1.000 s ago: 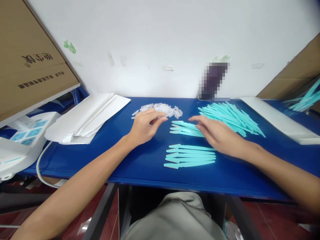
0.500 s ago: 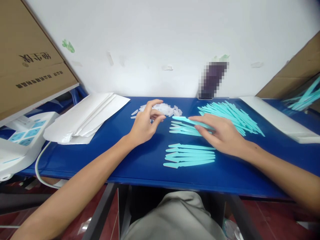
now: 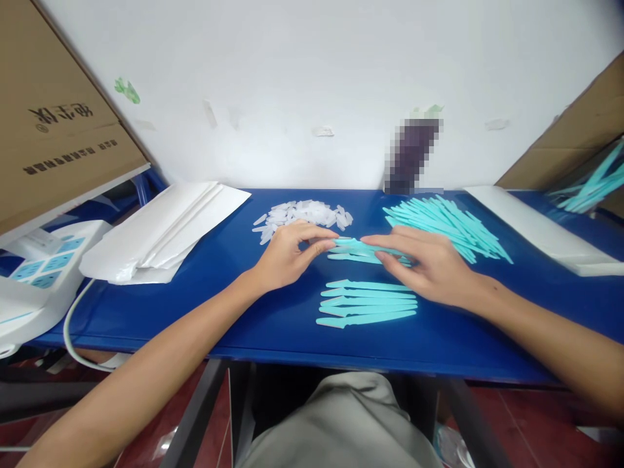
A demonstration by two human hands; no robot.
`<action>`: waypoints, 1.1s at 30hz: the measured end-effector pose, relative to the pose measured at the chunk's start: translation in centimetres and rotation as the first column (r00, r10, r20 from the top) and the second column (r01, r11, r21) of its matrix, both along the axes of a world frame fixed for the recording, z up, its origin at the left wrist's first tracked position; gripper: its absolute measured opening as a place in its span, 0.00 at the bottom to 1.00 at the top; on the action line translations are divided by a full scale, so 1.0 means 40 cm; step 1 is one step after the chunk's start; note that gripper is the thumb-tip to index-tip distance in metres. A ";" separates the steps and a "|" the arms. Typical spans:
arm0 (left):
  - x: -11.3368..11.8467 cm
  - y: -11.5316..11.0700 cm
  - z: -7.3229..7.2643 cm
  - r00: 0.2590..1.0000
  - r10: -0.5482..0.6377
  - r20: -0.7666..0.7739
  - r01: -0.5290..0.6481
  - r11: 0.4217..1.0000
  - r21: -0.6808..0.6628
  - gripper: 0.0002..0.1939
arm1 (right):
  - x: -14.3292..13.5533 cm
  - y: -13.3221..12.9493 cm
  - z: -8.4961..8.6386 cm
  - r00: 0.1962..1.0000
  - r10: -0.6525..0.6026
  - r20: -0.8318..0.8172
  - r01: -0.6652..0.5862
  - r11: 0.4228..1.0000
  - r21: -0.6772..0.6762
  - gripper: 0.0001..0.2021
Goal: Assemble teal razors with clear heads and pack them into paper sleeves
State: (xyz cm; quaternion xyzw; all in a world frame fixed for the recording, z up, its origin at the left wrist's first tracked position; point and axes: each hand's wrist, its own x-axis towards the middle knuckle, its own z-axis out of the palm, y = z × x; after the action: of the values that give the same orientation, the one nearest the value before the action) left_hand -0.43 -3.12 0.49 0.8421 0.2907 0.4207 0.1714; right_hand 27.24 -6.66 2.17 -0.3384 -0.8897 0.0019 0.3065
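My right hand [image 3: 422, 263] pinches a turquoise razor-shaped stick [image 3: 358, 246] between thumb and fingers. At the stick's left end, the thumb and forefinger of my left hand [image 3: 295, 253] are pressed together; whether a small clear piece is between them is hidden. Beneath the two hands lie a few more turquoise sticks [image 3: 341, 257], partly covered. Closer to the front edge, a row of several turquoise sticks [image 3: 365, 311] lies flat. Behind my left hand is a heap of small translucent white pieces [image 3: 312, 211]. A large pile of turquoise sticks [image 3: 453, 224] lies behind my right hand.
On the blue table [image 3: 273, 331], white paper sheets [image 3: 166, 227] and a white power strip [image 3: 63, 260] with a cable are at left. A dark pixelated object [image 3: 412, 156] leans on the wall. Cardboard boxes [image 3: 63, 123] stand at left and right, with a white strip [image 3: 546, 231] at right.
My left hand has moved right and slightly down from beside the white heap, its fingers closing at the stick's end. My right hand still holds the stick, slightly lower.
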 end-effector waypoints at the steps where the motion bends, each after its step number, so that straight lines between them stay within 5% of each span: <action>1: 0.004 -0.002 -0.003 1.000 -0.005 -0.008 0.005 1.000 0.002 0.11 | -0.002 0.000 -0.002 1.000 0.023 0.001 -0.023 1.000 0.011 0.17; 8: 0.022 -0.001 -0.020 0.990 -0.113 -0.085 0.119 0.991 0.068 0.25 | -0.016 0.002 -0.020 0.997 0.067 0.034 -0.068 0.997 0.035 0.16; 11: -0.008 0.027 -0.019 0.963 0.053 -0.266 -0.011 0.987 0.159 0.23 | -0.008 0.016 -0.028 0.998 -0.006 0.063 0.005 1.000 0.028 0.17; 14: -0.055 0.058 -0.020 0.828 0.307 -0.469 -0.202 0.944 0.260 0.21 | 0.001 0.034 -0.037 0.990 -0.051 0.133 0.050 0.999 0.007 0.19; 17: -0.091 0.076 -0.024 0.704 0.390 -0.594 -0.271 0.920 0.283 0.20 | 0.007 0.047 -0.046 0.979 -0.040 0.200 0.050 0.998 -0.045 0.20; 21: -0.100 0.075 -0.025 0.667 0.385 -0.638 -0.256 0.922 0.290 0.20 | 0.012 0.053 -0.053 0.973 -0.056 0.224 0.069 0.996 -0.051 0.21; 26: -0.078 0.057 -0.013 0.711 0.244 -0.660 -0.098 0.963 0.250 0.19 | 0.013 0.035 -0.035 0.976 0.009 0.217 -0.003 1.000 -0.030 0.19; 29: -0.070 0.051 -0.008 0.737 0.175 -0.652 -0.045 0.976 0.211 0.17 | 0.005 0.014 -0.013 0.949 0.132 0.285 -0.093 0.985 -0.145 0.16; 33: -0.073 0.054 -0.014 0.736 0.163 -0.657 -0.085 0.985 0.149 0.20 | -0.001 -0.002 0.009 0.938 0.148 0.312 -0.028 0.933 -0.359 0.14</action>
State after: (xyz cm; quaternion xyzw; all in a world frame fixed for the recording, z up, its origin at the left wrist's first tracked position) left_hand -3.37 -0.98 -0.09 0.9234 0.3647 0.1178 -0.0184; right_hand 27.21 -6.74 2.51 -0.3418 -0.9286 0.1160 0.0859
